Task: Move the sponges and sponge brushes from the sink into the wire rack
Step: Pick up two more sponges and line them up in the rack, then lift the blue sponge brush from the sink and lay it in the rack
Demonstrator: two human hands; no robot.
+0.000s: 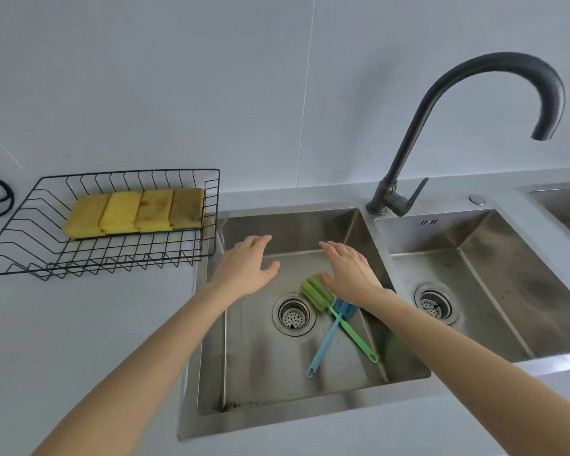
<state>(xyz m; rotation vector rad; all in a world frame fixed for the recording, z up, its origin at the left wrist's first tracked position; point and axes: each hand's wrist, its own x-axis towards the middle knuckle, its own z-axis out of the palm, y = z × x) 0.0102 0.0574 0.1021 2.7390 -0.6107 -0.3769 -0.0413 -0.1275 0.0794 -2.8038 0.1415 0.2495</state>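
Two sponge brushes lie crossed on the floor of the steel sink point(254, 376), right of its drain. The green sponge brush point(316, 292) has its head toward the back; the blue sponge brush point(326, 340) has its head partly under my right wrist. My right hand point(351, 269) hovers open just above the green head, touching nothing. My left hand point(249, 264) is open over the sink's left side and holds nothing. Several yellow sponges point(135, 212) lie side by side in the black wire rack point(20, 258) on the counter to the left.
A dark curved faucet point(441, 103) rises behind the divider between this sink and a second basin point(494, 291) on the right. A third basin's edge shows at far right. A black cable point(0, 199) lies at the far left by the wall.
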